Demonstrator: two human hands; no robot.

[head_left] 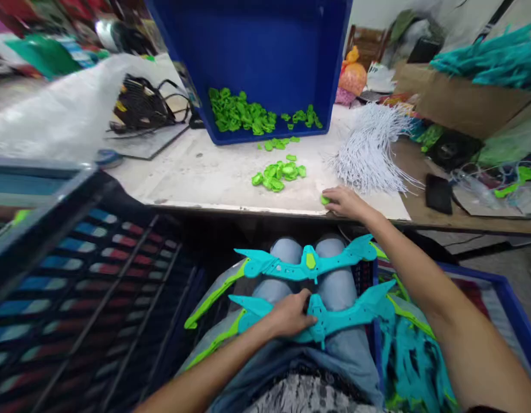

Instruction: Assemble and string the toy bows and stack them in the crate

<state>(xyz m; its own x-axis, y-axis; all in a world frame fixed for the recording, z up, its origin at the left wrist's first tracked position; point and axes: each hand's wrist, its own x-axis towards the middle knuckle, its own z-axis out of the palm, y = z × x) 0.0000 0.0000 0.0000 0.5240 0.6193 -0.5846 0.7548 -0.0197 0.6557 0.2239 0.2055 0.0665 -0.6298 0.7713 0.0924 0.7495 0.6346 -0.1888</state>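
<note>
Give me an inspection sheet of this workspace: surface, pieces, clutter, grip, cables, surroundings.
Surface: white tabletop, marked, edge worn.
Job's things: farther bow-shaped piece with green centre insert, and nearer bow-shaped piece, across the lap; green parts on the tabletop, more in the blue bin.
Clutter: bundle of white strings.
Grip: left hand on the nearer piece; right hand at a single green part.
Cables: black cable, looped, back left.
Surroundings: cardboard box with turquoise pieces; slatted crate at left.

left fingers point(302, 321) gripping turquoise bow point(351, 321) | right fingers point(333, 193) on green piece point(324, 200)
</note>
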